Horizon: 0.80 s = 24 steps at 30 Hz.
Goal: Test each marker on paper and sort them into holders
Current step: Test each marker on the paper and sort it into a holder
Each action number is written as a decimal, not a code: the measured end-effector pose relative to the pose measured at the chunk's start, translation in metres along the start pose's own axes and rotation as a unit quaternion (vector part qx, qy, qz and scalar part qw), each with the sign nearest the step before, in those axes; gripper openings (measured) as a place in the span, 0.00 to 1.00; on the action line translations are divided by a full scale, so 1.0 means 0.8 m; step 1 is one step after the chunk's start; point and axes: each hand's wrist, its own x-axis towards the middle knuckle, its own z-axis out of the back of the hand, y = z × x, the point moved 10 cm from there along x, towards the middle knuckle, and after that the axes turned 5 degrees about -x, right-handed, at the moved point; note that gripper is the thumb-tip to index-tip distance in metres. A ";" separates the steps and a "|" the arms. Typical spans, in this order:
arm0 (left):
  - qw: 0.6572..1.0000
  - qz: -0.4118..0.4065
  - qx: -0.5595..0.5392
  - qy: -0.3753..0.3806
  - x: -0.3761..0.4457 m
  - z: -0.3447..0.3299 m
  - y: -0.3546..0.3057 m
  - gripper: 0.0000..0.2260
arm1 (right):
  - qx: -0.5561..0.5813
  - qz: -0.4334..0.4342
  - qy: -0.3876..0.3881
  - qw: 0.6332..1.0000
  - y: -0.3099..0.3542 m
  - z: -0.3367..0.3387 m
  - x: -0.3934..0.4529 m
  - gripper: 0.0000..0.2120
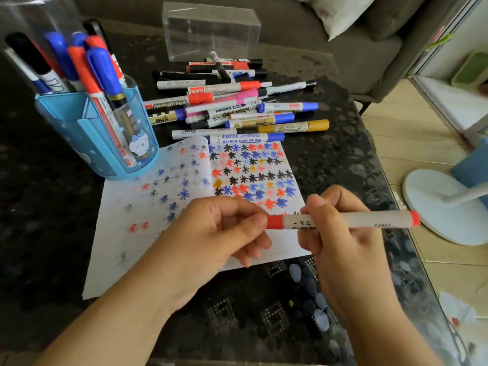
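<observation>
Holding red marker level above notebook's near right corner: our right hand wraps barrel, left hand pinches red cap. Risks: hard tug flicks ink; cap rolls off table's right edge; elbow knocks crowded blue holder.

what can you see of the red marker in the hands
The red marker has a white, plastic-looking barrel with dark print, a red cap on its left end and a red band at its right end. It lies roughly level above the paper, not touching it. The right hand grips the barrel; the left hand pinches the cap, which looks still on.
</observation>
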 end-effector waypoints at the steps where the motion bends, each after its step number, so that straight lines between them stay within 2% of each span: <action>1: 1.000 -0.003 0.009 0.003 -0.001 -0.001 0.000 0.06 | 0.013 -0.003 -0.005 1.000 -0.002 -0.001 -0.001 0.17; 6: 0.999 -0.033 0.025 -0.010 -0.007 -0.003 -0.005 0.06 | 0.040 -0.040 -0.025 0.998 -0.015 -0.006 -0.006 0.16; 10: 0.994 -0.046 0.093 -0.030 -0.005 0.002 -0.009 0.05 | 0.089 -0.086 -0.038 0.992 -0.032 -0.006 -0.005 0.18; 13: 0.990 -0.059 0.095 -0.086 -0.004 0.018 -0.023 0.04 | 0.125 -0.116 0.008 0.985 -0.040 -0.024 -0.007 0.17; 15: 0.980 -0.090 0.119 -0.134 -0.008 0.038 -0.045 0.04 | 0.081 -0.156 0.032 0.984 -0.043 -0.028 -0.013 0.25; 16: 0.971 -0.107 0.145 -0.155 -0.013 0.050 -0.058 0.04 | 0.012 -0.163 0.032 0.986 -0.041 -0.023 -0.014 0.24; 17: 0.963 -0.123 0.169 -0.173 -0.018 0.062 -0.071 0.03 | -0.079 -0.147 0.024 0.986 -0.033 -0.015 -0.013 0.19; 19: 0.950 -0.145 0.192 -0.199 -0.034 0.082 -0.092 0.04 | -0.240 -0.034 0.021 0.970 0.009 -0.015 -0.006 0.05; 21: 0.938 -0.158 0.218 -0.219 -0.053 0.096 -0.106 0.05 | -0.344 0.105 0.073 0.930 0.055 -0.054 -0.003 0.09; 24: 0.905 -0.181 0.299 -0.241 -0.081 0.107 -0.128 0.02 | -0.435 0.213 0.191 0.854 0.079 -0.144 -0.005 0.14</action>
